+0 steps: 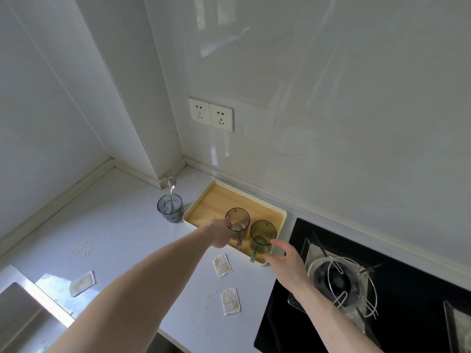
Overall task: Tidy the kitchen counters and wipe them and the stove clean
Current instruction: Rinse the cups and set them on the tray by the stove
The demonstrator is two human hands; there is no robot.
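A white surface [132, 225] runs from a sink [20, 309] at the lower left to a black stove [407, 276] at the right, under pale wall tiles with a double socket [211, 114].

Near the sink lies a torn sachet [82, 283], with scattered crumbs [82, 249] beyond it. Further back stands a grey cup [169, 208] with a metal utensil [171, 186] upright in it.

Just right of that cup is a tray [267, 209], cream-rimmed with a wooden floor. Two handled glass cups stand on it, side by side. The left hand [216, 233] grips the brown cup [237, 222], fingers curled at its rim. The green cup [262, 236] stands at the tray's near right corner. The right hand [286, 258] is beside it with fingers spread and relaxed, fingertips at or just off the glass; whether they touch cannot be told.

Two more sachets lie on the surface in front of the tray, one nearer it [221, 265] and one closer to the viewer [230, 301].

On the stove, a wire pot stand [351, 286] sits over the burner [336, 278].
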